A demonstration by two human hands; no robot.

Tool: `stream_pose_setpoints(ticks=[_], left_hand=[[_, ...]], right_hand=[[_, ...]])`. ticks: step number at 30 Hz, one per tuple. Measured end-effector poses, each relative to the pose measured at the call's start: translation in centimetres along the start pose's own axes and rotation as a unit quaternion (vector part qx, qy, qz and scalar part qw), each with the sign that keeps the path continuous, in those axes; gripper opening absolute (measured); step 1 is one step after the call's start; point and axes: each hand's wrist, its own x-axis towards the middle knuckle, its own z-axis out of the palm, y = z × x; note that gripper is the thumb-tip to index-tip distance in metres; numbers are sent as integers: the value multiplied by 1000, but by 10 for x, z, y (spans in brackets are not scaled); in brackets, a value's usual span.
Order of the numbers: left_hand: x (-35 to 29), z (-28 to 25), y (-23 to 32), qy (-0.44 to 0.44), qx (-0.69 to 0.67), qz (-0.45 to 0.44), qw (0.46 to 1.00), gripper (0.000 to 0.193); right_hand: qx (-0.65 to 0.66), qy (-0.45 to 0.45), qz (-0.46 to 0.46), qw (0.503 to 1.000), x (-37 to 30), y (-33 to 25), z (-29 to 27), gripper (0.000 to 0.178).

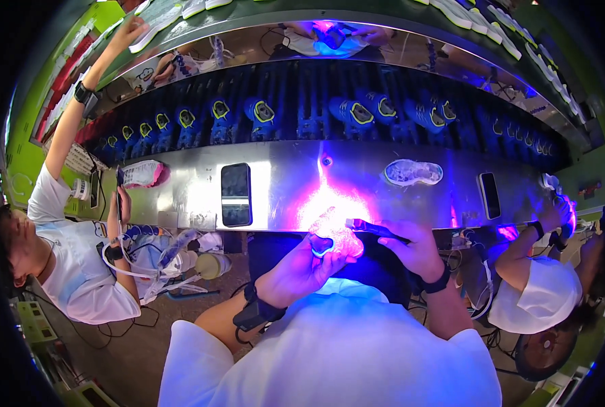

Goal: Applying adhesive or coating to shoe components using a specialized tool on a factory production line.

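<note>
Left hand (302, 268) clenched around a shoe (329, 237), right hand (414, 247) gripping a small torch (373, 228) above the steel counter (282, 183). Best kept steady, beam close on the sole.

Left hand (301, 266) gripping a glowing shoe (333, 234), right hand (411, 245) with a pen-like light (373, 228) against it.

One head-worn fisheye view looks steeply down — close over the person's own hands, facing the steel bench (282, 183) ahead — edges bending outward.
</note>
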Motion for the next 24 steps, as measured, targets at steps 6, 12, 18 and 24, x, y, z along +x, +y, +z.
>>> stream_pose_setpoints(ticks=[6, 12, 18, 24], left_hand=[[7, 16, -11, -6, 117, 73, 990, 61], [4, 42, -18, 53, 515, 351, 780, 48], [6, 72, -21, 48, 801, 596, 45, 67], [12, 92, -40, -55, 808, 562, -170, 58]], right_hand=[[30, 11, 27, 999, -17, 14, 8, 37], [17, 35, 87, 995, -8, 7, -14, 40], [93, 74, 149, 982, -22, -16, -40, 41], [127, 59, 99, 985, -46, -47, -71, 42]])
